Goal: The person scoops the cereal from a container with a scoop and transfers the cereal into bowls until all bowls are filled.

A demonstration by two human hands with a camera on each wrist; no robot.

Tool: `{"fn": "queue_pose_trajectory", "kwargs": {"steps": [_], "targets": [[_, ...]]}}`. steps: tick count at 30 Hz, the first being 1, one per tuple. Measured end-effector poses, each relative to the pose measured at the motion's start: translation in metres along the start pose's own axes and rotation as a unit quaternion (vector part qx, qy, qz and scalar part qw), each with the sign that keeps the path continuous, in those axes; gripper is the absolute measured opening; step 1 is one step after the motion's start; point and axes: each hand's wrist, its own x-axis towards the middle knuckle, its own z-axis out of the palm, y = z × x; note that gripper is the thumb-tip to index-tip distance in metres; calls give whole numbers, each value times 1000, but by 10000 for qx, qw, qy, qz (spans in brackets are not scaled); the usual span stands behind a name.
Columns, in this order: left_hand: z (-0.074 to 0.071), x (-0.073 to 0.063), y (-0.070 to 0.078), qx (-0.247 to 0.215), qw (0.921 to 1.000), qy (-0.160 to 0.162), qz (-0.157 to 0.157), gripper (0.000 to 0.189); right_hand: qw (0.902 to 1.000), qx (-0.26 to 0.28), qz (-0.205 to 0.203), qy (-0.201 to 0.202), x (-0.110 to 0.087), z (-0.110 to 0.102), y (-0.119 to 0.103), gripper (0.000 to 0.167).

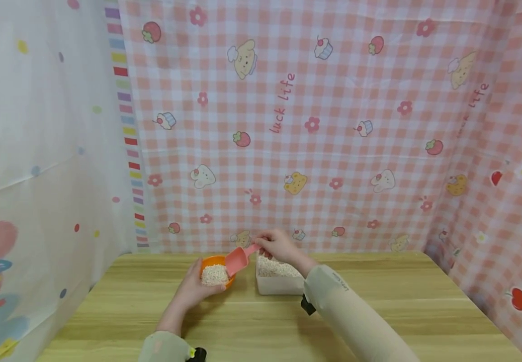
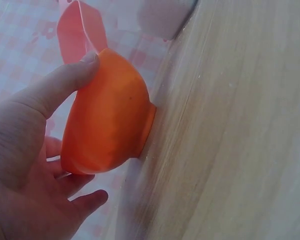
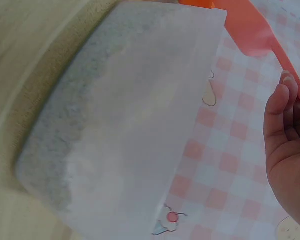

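A pale wood-grain table (image 1: 252, 329) stands before a pink-and-white gingham cloth (image 1: 347, 90) printed with strawberries and cupcakes, with a white dotted cloth (image 1: 80, 176) at the left. On the table, a white rectangular box (image 1: 281, 287) holds pale grains (image 1: 276, 267). Beside it, the left hand (image 1: 196, 287) grips a round orange bowl (image 2: 110, 115), thumb at the rim; the right hand (image 1: 281, 246) pinches the handle of a pink plastic scoop (image 1: 236, 261) tilted over the bowl. The head view shows grains inside the bowl; only the left wrist view shows its foot ring, and the right wrist view shows grains through the box's wall.
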Motion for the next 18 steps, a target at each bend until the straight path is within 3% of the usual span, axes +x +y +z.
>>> {"fn": "queue_pose_trajectory", "kwargs": {"steps": [9, 18], "targets": [[-2, 2, 9, 36, 9996, 36, 282, 106, 9970, 631, -208, 387, -17, -25, 6, 25], [-1, 13, 48, 99, 9989, 215, 395, 96, 9975, 503, 1, 492, -33, -71, 11, 26]]}}
